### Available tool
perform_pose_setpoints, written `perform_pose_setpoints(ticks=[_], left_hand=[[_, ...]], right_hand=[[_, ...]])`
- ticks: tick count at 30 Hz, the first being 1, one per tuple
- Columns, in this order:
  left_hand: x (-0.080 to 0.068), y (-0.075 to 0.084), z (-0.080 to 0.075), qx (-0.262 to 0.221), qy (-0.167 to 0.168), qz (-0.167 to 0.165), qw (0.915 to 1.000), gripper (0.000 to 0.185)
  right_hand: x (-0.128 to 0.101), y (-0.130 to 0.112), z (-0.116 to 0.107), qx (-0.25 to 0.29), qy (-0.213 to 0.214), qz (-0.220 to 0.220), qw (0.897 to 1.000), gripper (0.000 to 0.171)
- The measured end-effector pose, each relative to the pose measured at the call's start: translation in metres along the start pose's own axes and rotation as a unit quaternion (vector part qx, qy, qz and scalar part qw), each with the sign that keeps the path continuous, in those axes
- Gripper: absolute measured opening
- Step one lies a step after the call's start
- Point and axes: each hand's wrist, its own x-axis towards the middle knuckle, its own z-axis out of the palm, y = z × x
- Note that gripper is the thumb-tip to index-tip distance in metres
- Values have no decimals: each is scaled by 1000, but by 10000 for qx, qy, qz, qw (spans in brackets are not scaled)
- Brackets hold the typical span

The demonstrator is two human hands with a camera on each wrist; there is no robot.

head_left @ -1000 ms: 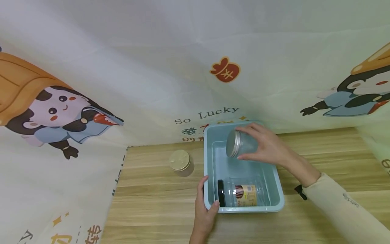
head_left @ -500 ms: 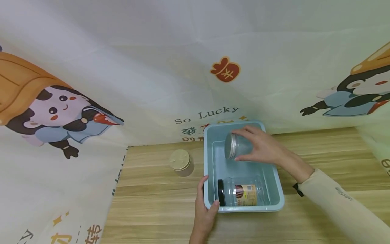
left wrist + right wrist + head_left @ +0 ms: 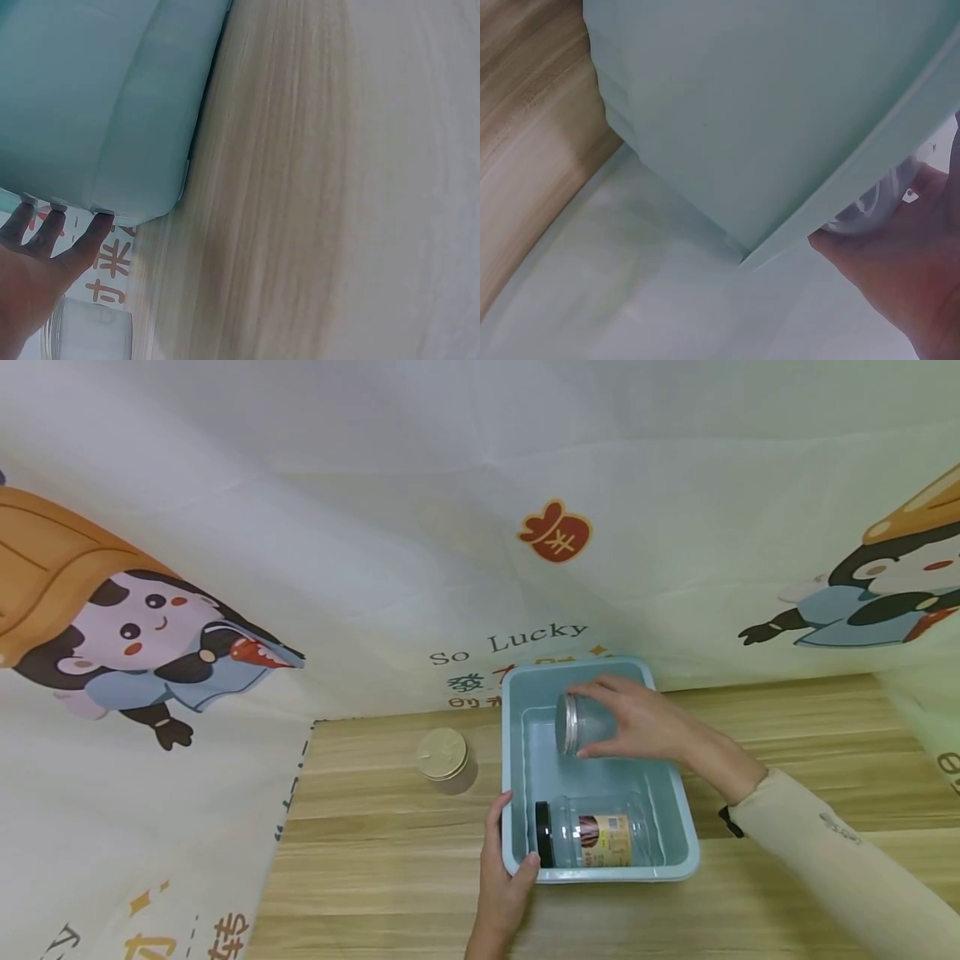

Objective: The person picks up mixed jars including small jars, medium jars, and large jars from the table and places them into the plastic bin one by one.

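Observation:
My right hand (image 3: pixel 641 722) grips a clear jar with a silver lid (image 3: pixel 596 724), fingers on its far side and thumb on its near side. The jar lies sideways within the far half of a light blue plastic basin (image 3: pixel 512 735), its lid facing left. With thumb over the rim and fingers outside, my left hand (image 3: pixel 504 889) holds the basin's near left corner. A larger clear jar with a black lid and a printed label (image 3: pixel 606 839) lies on its side along the basin's near end. In the right wrist view, the basin wall (image 3: pixel 765 112) hides most of the held jar.
Left of the basin, a jar with a gold lid (image 3: pixel 442 753) stands upright on the wood-grain table (image 3: pixel 375 852). A white printed cloth (image 3: pixel 420 568) hangs as a wall behind the table and along its left and right sides.
My right hand has moved slightly left and down into the basin with the silver-lidded jar, whose lid now shows more edge-on. My left hand stays on the basin's corner.

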Motion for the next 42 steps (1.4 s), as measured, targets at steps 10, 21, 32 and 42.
perform_pose_setpoints(ticks=[10, 21, 32, 42], left_hand=[[-1, 2, 2, -103, -30, -113, 9999, 72], [-3, 1, 6, -39, -30, -47, 10000, 71], [-3, 3, 2, 116, 104, -99, 9998, 69], [-2, 0, 2, 135, 32, -82, 9999, 70]], right_hand=[[6, 1, 7, -38, -402, 148, 9991, 89], [5, 5, 9, -149, -509, 139, 9985, 89], [15, 3, 14, -186, -826, 295, 9960, 88], [17, 8, 19, -321, -1052, 546, 9924, 88]])
